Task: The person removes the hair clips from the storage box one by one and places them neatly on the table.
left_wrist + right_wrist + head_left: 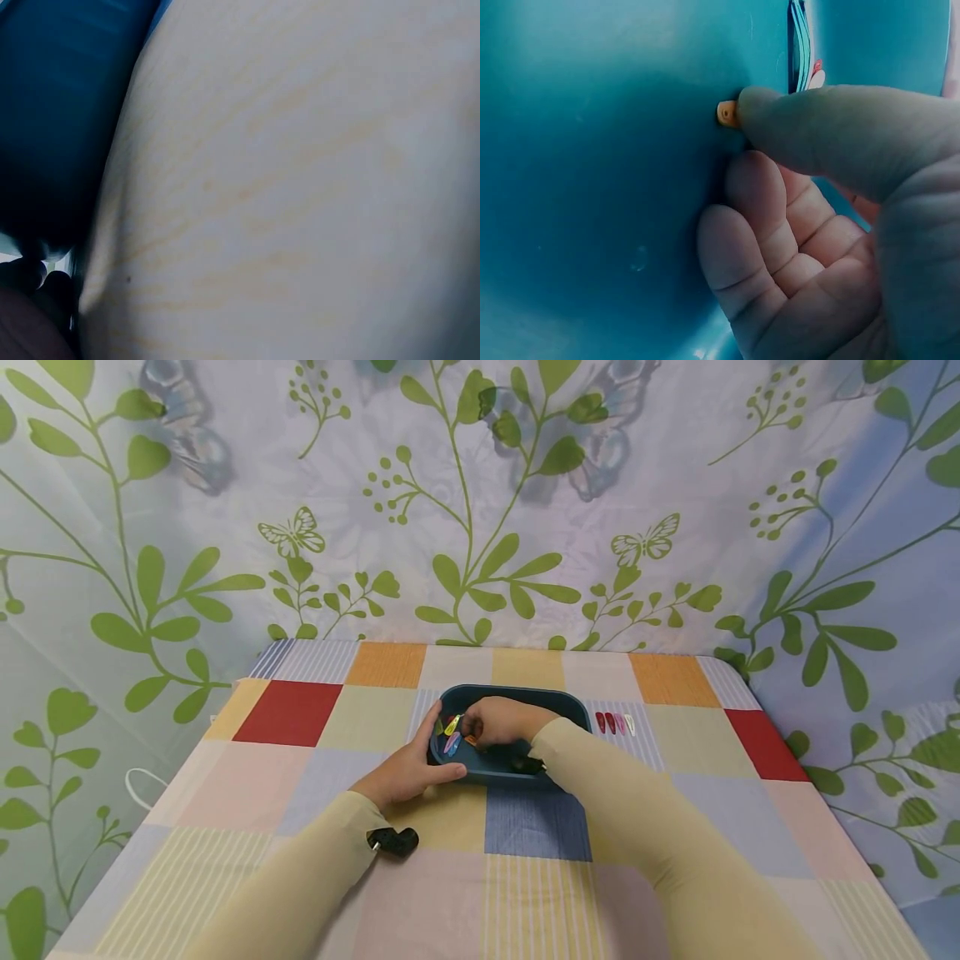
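A dark blue rectangular tray (pixel 551 695) stands on the table. My left hand (pixel 408 770) rests against its near left corner, fingers extended along the left side and thumb along the front rim. The tray wall (pixel 60 97) shows at the left of the left wrist view. My right hand (pixel 504 723) is down inside the tray. There its thumb and fingers pinch an orange snap hair clip (pixel 726 113), mostly hidden by the thumb. Further snap clips lie at the tray's left end, among them a yellow clip (pixel 452 725) and a pink-and-blue clip (pixel 452 743).
Right of the tray, several snap clips stand side by side in a row: red clips (pixel 605 722), a pink clip (pixel 620 723) and a white clip (pixel 630 724). A patchwork cloth (pixel 540 902) covers the table. Behind hangs a leaf-patterned curtain (pixel 360 552).
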A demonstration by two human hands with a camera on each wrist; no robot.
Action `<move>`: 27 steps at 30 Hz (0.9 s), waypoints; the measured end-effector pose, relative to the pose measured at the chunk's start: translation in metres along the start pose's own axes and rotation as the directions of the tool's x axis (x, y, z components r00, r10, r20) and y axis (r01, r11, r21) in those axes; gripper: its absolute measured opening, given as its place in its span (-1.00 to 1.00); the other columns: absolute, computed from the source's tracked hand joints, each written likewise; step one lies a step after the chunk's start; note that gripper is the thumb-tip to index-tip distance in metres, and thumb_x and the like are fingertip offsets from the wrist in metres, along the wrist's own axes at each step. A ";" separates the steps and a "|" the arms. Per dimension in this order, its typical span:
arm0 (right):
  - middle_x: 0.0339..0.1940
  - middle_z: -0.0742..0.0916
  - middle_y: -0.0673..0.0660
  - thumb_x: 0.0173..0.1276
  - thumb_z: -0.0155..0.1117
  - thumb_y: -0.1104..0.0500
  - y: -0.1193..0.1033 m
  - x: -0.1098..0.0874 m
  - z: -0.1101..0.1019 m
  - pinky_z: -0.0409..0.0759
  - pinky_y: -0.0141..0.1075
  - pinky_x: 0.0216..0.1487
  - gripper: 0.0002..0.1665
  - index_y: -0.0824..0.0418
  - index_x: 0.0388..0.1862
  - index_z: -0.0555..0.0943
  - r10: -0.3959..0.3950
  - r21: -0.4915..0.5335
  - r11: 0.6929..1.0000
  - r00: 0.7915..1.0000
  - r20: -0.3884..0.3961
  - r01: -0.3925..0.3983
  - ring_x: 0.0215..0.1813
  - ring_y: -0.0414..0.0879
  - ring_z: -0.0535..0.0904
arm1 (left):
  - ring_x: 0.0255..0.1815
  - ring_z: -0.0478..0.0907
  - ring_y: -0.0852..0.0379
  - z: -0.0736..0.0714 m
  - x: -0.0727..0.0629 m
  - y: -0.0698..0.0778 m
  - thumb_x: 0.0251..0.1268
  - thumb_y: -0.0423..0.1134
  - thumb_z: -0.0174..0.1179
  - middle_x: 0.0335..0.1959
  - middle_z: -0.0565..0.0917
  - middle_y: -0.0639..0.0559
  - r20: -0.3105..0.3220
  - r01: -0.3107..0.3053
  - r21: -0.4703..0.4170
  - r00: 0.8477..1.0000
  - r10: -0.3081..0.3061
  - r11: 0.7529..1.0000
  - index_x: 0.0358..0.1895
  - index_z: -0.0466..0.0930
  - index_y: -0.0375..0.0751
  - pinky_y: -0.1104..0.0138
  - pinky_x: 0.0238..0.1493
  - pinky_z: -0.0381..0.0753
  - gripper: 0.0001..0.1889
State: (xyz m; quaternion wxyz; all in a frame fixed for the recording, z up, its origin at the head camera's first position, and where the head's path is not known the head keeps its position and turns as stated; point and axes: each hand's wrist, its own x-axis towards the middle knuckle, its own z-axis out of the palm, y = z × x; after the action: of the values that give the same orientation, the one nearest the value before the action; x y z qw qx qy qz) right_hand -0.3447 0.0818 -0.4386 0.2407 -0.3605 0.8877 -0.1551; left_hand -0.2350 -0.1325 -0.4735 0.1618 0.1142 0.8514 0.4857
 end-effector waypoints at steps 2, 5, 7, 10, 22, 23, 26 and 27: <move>-0.22 0.79 0.00 0.34 0.49 0.28 -0.001 -0.001 0.000 0.63 -0.35 -0.13 -0.69 0.14 0.05 0.76 -0.002 -0.001 1.000 1.000 0.000 0.002 -0.24 -0.19 0.61 | 0.32 0.43 -0.14 0.000 0.000 0.000 0.31 0.21 0.42 0.73 0.04 -0.15 0.000 -0.001 0.000 1.000 0.001 1.000 0.69 -0.48 0.52 -0.05 0.41 0.41 0.22; -0.23 0.78 0.00 0.34 0.47 0.29 -0.002 -0.001 -0.001 0.60 -0.37 -0.18 -0.69 0.15 0.06 0.76 -0.005 0.004 1.000 1.000 -0.001 0.005 -0.26 -0.19 0.59 | 0.33 0.42 -0.15 0.000 0.000 0.000 0.31 0.21 0.42 0.74 0.03 -0.16 0.001 -0.002 -0.002 1.000 0.002 1.000 0.69 -0.48 0.53 -0.07 0.42 0.40 0.22; -0.24 0.78 0.01 0.34 0.45 0.30 -0.001 -0.001 -0.001 0.59 -0.38 -0.21 -0.69 0.15 0.06 0.75 -0.007 0.010 1.000 1.000 -0.001 0.007 -0.29 -0.19 0.58 | 0.33 0.42 -0.15 0.000 0.000 0.000 0.31 0.21 0.42 0.74 0.02 -0.16 0.001 -0.002 -0.003 1.000 0.002 1.000 0.69 -0.47 0.53 -0.07 0.42 0.39 0.22; -0.27 0.77 0.00 0.34 0.42 0.32 0.000 -0.001 -0.001 0.56 -0.38 -0.27 -0.68 0.15 0.07 0.75 -0.006 0.031 0.999 1.000 0.001 0.006 -0.33 -0.19 0.57 | 0.37 0.41 -0.16 0.000 0.000 0.001 0.31 0.21 0.42 0.74 0.01 -0.16 0.002 -0.002 -0.002 1.000 0.002 1.000 0.70 -0.47 0.52 -0.09 0.45 0.38 0.23; -0.41 0.68 -0.02 0.32 0.34 0.38 0.002 -0.004 -0.002 0.45 -0.39 -0.37 -0.65 0.15 0.07 0.72 0.001 0.076 0.997 1.000 -0.005 -0.001 -0.41 -0.19 0.49 | 0.45 0.36 -0.17 0.000 -0.001 0.001 0.29 0.22 0.43 0.74 0.01 -0.17 0.000 0.001 -0.011 1.000 -0.001 1.000 0.70 -0.48 0.52 -0.14 0.51 0.32 0.24; -0.41 0.67 -0.03 0.32 0.34 0.38 0.002 -0.005 -0.002 0.44 -0.39 -0.37 -0.66 0.16 0.05 0.72 0.002 0.080 0.997 1.000 -0.011 -0.001 -0.42 -0.19 0.49 | 0.42 0.37 -0.17 0.000 -0.001 0.002 0.29 0.22 0.43 0.73 0.02 -0.17 -0.001 0.002 -0.011 1.000 -0.002 1.000 0.70 -0.47 0.52 -0.14 0.50 0.33 0.24; -0.41 0.66 -0.03 0.31 0.36 0.36 0.003 -0.006 -0.003 0.45 -0.39 -0.35 -0.70 0.16 0.00 0.72 0.001 0.096 0.995 1.000 -0.029 0.001 -0.41 -0.19 0.50 | 0.41 0.38 -0.17 0.000 -0.001 0.002 0.27 0.23 0.44 0.73 0.03 -0.18 -0.005 0.004 -0.011 1.000 -0.004 1.000 0.70 -0.46 0.52 -0.13 0.49 0.34 0.24; -0.40 0.67 -0.03 0.31 0.35 0.36 0.003 -0.007 -0.004 0.46 -0.38 -0.34 -0.71 0.16 0.00 0.72 0.000 0.099 0.995 0.999 -0.034 0.003 -0.40 -0.19 0.50 | 0.41 0.39 -0.17 0.000 -0.001 0.002 0.27 0.23 0.44 0.73 0.03 -0.18 -0.006 0.005 -0.009 1.000 -0.005 1.000 0.70 -0.46 0.52 -0.13 0.48 0.34 0.24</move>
State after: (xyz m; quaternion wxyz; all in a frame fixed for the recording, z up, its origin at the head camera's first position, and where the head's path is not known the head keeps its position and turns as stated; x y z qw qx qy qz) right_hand -0.3446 0.0894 -0.4346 0.2431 -0.3461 0.8826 -0.2050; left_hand -0.2338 -0.1317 -0.4714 0.1609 0.1097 0.8499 0.4896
